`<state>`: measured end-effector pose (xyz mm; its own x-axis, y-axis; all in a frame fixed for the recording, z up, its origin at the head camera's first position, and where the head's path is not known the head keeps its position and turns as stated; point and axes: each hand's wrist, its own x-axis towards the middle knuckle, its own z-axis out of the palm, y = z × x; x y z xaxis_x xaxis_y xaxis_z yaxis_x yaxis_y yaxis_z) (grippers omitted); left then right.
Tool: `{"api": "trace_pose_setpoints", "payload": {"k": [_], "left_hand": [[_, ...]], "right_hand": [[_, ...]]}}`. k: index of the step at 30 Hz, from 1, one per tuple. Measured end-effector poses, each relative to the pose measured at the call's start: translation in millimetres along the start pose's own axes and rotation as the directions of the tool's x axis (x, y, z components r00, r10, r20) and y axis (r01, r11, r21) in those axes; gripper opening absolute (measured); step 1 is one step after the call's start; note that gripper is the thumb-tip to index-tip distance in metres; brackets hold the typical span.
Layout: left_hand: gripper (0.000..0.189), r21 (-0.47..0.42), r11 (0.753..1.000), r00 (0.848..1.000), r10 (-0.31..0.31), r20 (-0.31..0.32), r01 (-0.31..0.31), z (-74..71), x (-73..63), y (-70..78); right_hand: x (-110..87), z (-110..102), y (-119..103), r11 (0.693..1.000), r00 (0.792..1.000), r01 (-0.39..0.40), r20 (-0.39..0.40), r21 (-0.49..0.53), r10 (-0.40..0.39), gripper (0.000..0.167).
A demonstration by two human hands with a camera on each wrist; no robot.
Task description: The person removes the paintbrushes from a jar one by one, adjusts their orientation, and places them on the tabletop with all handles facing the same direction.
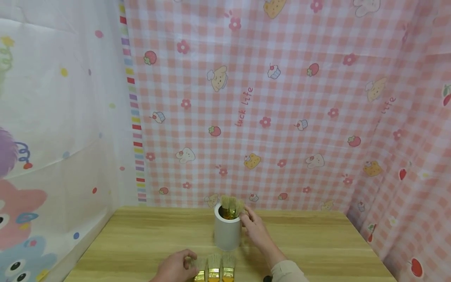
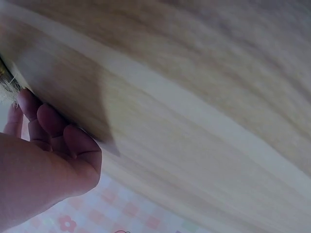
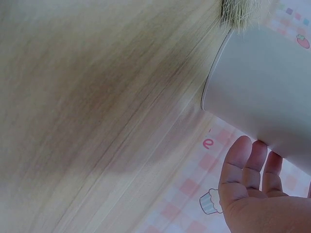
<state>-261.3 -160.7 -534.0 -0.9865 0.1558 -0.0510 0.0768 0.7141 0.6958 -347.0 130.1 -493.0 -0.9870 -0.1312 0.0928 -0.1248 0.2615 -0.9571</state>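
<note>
A light grey cylindrical holder (image 1: pixel 227 235) stands upright on the wooden table, several paintbrushes (image 1: pixel 231 205) inside it with bristles up. My right hand (image 1: pixel 258 231) is at its right rim, thumb and forefinger pinching the bristles of the rightmost brush. In the right wrist view the other fingers (image 3: pixel 239 158) lie against the holder's side (image 3: pixel 262 82). Nearer to me, three paintbrushes (image 1: pixel 213 270) lie side by side, bristles away from me, their handles cut off by the frame. My left hand (image 1: pixel 177 266) pinches the leftmost one near its bristles (image 2: pixel 9 90).
A small dark round thing (image 1: pixel 267 279) shows beside the right sleeve (image 1: pixel 289 272) at the bottom edge. Behind the wooden table (image 1: pixel 158 231) hangs a pink checked cloth (image 1: pixel 246 149), with a white patterned cloth (image 1: pixel 70 164) on the left.
</note>
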Motion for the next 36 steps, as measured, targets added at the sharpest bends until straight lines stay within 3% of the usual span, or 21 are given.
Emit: {"api": "trace_pose_setpoints", "payload": {"k": [6,11,16,20,24,28,32,36], "left_hand": [[0.029,0.016,1.000,1.000,0.006,-0.014,-0.006,-0.7,-0.6,-0.1],[0.035,0.000,0.999,0.999,-0.038,-0.019,0.038,-0.3,-1.3,1.9],[0.049,-0.064,0.995,0.997,-0.078,-0.013,0.077,-2.3,-2.0,4.6],[0.052,-0.149,0.987,0.998,-0.056,-0.009,0.054,-7.5,-2.4,6.2],[0.049,-0.117,0.993,0.993,0.008,-0.116,-0.021,-17.9,2.5,16.7],[0.046,-0.024,0.997,0.965,0.060,-0.257,-0.068,-34.1,13.5,37.6],[0.046,-0.070,0.995,0.952,0.047,-0.301,-0.071,-47.9,25.2,56.7],[0.043,-0.126,0.988,0.947,0.041,-0.318,-0.085,-50.6,35.7,68.9]], "right_hand": [[-1.0,0.1,-2.0,1.000,1.000,0.003,0.000,0.010,-0.003,0.063],[-1.3,0.1,0.7,1.000,1.000,-0.002,0.001,0.006,0.002,0.064],[0.7,0.0,2.4,1.000,1.000,0.004,-0.003,0.001,-0.004,0.064],[1.6,-0.3,2.5,1.000,1.000,0.003,-0.003,-0.004,-0.003,0.066],[2.1,-0.2,1.9,1.000,1.000,0.004,-0.008,-0.009,-0.004,0.065],[2.3,-0.1,1.0,1.000,1.000,0.009,-0.012,-0.007,-0.009,0.064],[1.8,-0.2,0.2,1.000,1.000,0.006,-0.010,-0.008,-0.006,0.064],[1.5,0.2,-0.3,1.000,1.000,0.003,-0.005,-0.003,-0.003,0.065]]}}
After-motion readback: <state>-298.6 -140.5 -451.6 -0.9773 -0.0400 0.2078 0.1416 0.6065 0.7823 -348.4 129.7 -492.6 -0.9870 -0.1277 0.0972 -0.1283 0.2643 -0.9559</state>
